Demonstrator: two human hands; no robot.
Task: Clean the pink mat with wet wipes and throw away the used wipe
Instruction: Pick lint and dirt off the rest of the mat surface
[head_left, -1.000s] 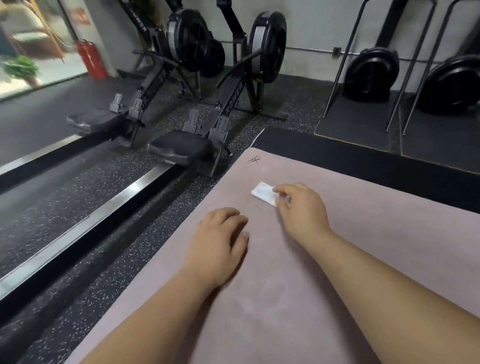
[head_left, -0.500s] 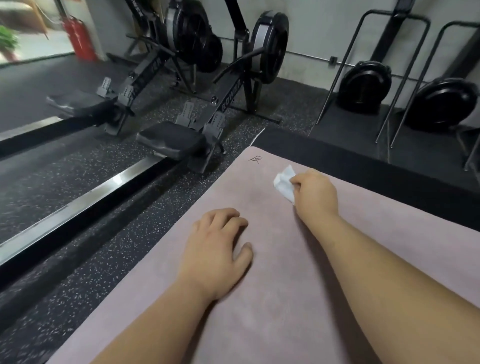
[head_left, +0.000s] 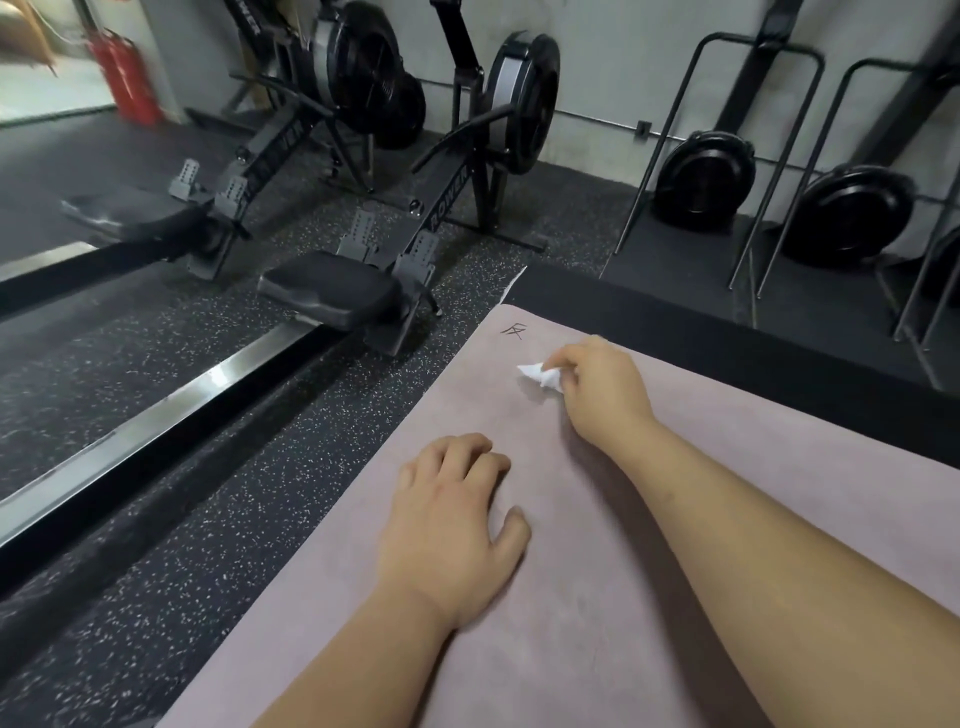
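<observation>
A person's right hand (head_left: 605, 395) reaches toward the far end of a pink mat (head_left: 623, 597), its grip pinched on a crumpled white wet wipe (head_left: 540, 374). The wipe sits near the mat's far left corner, just beside a small dark mark (head_left: 514, 331) drawn on the surface; whether it touches the mat cannot be told. The left hand (head_left: 452, 525) rests palm down on the mat nearer the person, fingers loosely bent, its grip holding nothing. The mat lies on a speckled black floor (head_left: 156, 545), its far edge over a black mat (head_left: 675, 317). Two rowing machines (head_left: 332, 296) stand to the left, and a red fire extinguisher (head_left: 127, 78) stands by the far wall.
</observation>
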